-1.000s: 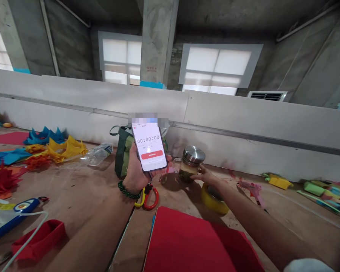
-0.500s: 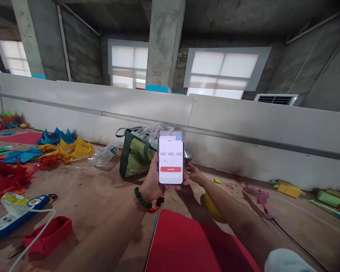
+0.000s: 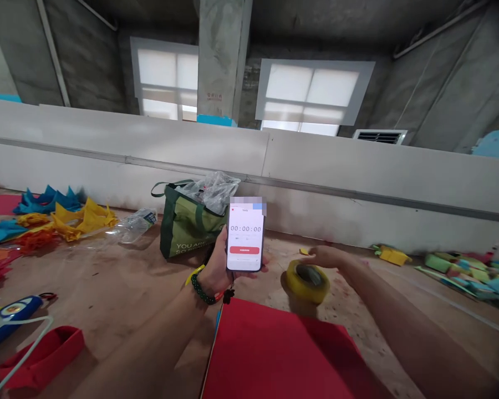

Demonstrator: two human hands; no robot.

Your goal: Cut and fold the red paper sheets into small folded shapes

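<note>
My left hand (image 3: 214, 267), with a green bead bracelet on the wrist, is closed around a smartphone (image 3: 245, 237) held upright over the table. Its screen shows a timer at 00:00:00 above a red button. My right hand (image 3: 329, 256) reaches across the table just behind a yellow tape roll (image 3: 306, 280). It hovers close to the roll's far rim, and its fingers are smeared by motion. A stack of red sheets (image 3: 270, 354) lies in front of both hands.
A green bag (image 3: 182, 233) stuffed with clear plastic stands behind the phone, with a plastic bottle (image 3: 133, 225) lying to its left. Coloured paper shapes (image 3: 66, 213) litter the left side. A blue power strip (image 3: 8, 311), a red tray (image 3: 41, 354) and more coloured pieces (image 3: 461, 269) are around. A white partition (image 3: 357, 183) closes off the back.
The view swung; the glass jar that my right hand touched is no longer visible. My right hand drew back to the yellow tape roll. The phone stayed held up.
</note>
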